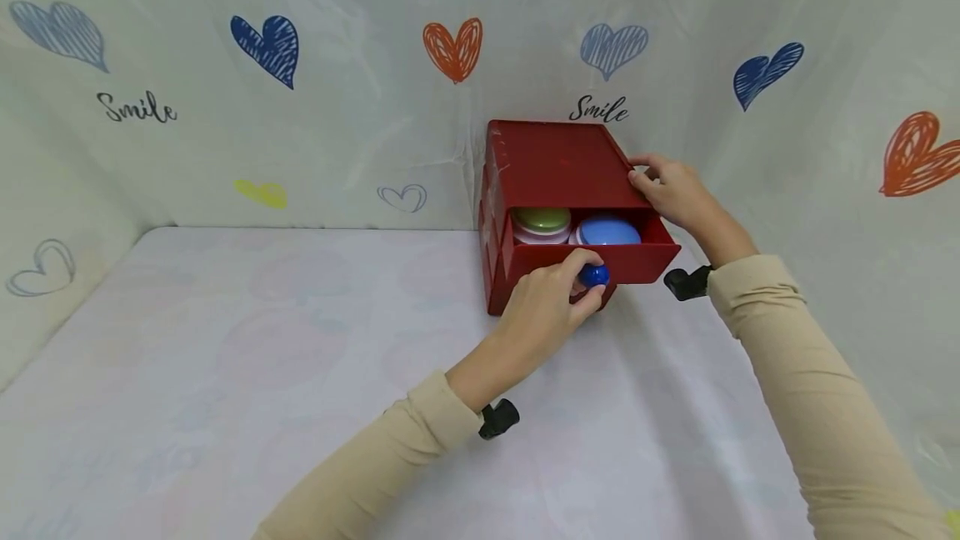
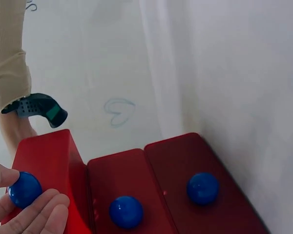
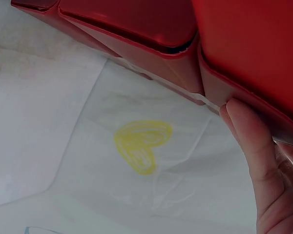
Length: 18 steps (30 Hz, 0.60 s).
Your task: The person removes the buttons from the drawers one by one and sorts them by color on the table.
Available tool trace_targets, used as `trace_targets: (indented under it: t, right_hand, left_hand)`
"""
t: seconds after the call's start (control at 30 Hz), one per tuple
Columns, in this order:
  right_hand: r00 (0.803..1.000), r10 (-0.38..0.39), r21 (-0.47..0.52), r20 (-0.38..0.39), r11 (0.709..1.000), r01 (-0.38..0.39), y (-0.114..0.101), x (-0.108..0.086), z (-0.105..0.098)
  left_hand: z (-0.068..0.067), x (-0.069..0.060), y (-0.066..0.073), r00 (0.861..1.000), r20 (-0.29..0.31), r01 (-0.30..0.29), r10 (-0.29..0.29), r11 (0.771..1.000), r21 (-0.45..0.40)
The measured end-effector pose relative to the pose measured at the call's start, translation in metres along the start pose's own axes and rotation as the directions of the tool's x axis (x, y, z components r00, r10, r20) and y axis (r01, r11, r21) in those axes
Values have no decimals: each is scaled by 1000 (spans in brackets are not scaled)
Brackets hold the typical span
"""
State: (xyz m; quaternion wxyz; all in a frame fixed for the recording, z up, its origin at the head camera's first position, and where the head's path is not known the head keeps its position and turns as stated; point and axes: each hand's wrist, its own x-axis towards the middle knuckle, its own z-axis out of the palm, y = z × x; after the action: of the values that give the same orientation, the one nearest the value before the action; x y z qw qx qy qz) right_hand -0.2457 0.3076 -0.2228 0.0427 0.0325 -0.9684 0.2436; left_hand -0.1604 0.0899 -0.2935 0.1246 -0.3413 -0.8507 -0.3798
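Observation:
A red drawer cabinet (image 1: 558, 161) stands against the wall, its top drawer (image 1: 637, 261) pulled partway out. Inside that drawer sit a green-lidded round container (image 1: 542, 219) and a blue-lidded one (image 1: 611, 231). My left hand (image 1: 543, 307) pinches the blue round knob (image 1: 595, 275) on the drawer front between thumb and fingers. At the cabinet's upper right edge, my right hand (image 1: 675, 190) holds the side; in the right wrist view a digit (image 3: 254, 136) presses the red side wall. Part of that hand is cut off there.
Two lower drawers with blue knobs (image 2: 126, 212) are closed in the left wrist view. A white cloth with printed hearts covers the wall (image 1: 360, 107) behind. The pale tabletop (image 1: 262, 373) extends to the left and front of the cabinet.

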Motion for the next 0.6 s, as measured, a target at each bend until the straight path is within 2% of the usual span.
trace_targets:
  t: [0.27,0.6]
  right_hand:
    - [1000,-8,11,-3,1000,8,0,0,0]
    - [1000,-3,21,-3,1000,3,2,-1,2]
  left_hand:
    - [-1,-7,4,1000,10,-23,23,1000,-6]
    - [0,-15,9,999,32,-19,19,1000,-4]
